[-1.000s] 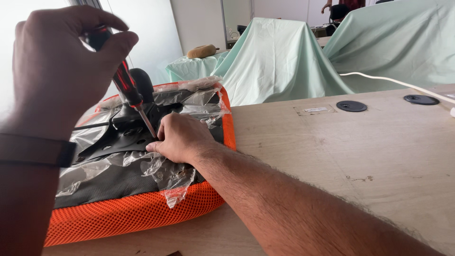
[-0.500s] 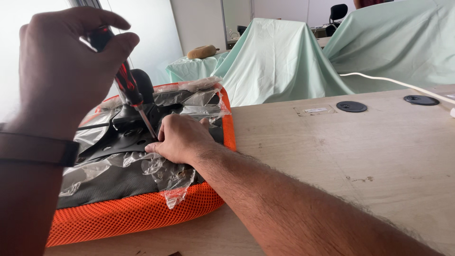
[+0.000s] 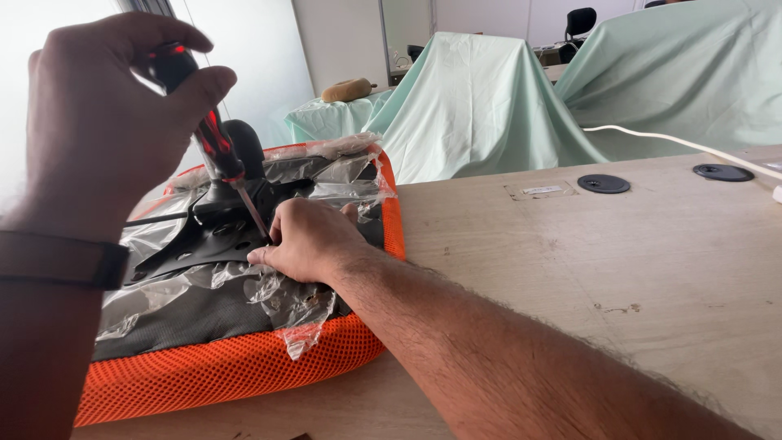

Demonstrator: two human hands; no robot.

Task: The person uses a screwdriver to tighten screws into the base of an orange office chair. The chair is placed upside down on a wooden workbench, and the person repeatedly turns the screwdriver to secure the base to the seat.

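Observation:
An orange mesh chair seat [image 3: 244, 375] lies upside down on the wooden table [image 3: 619, 277], partly wrapped in clear plastic film [image 3: 293, 305]. A black metal mechanism plate [image 3: 208, 236] sits on its underside. My left hand [image 3: 106, 114] grips the red-and-black handle of a screwdriver [image 3: 220, 151], held nearly upright with its tip down at the plate. My right hand [image 3: 305, 240] rests on the plate and plastic, fingers pinched around the screwdriver tip; whatever is under the tip is hidden.
Furniture draped in pale green sheets [image 3: 489, 98] stands behind the table. Two black round cable grommets [image 3: 604, 184] are set in the tabletop, and a white cable [image 3: 684, 145] runs across the far right. A dark band circles my left wrist [image 3: 61, 259].
Both hands stay in place; the left hand's fingers shift slightly on the screwdriver handle. The seat has not moved.

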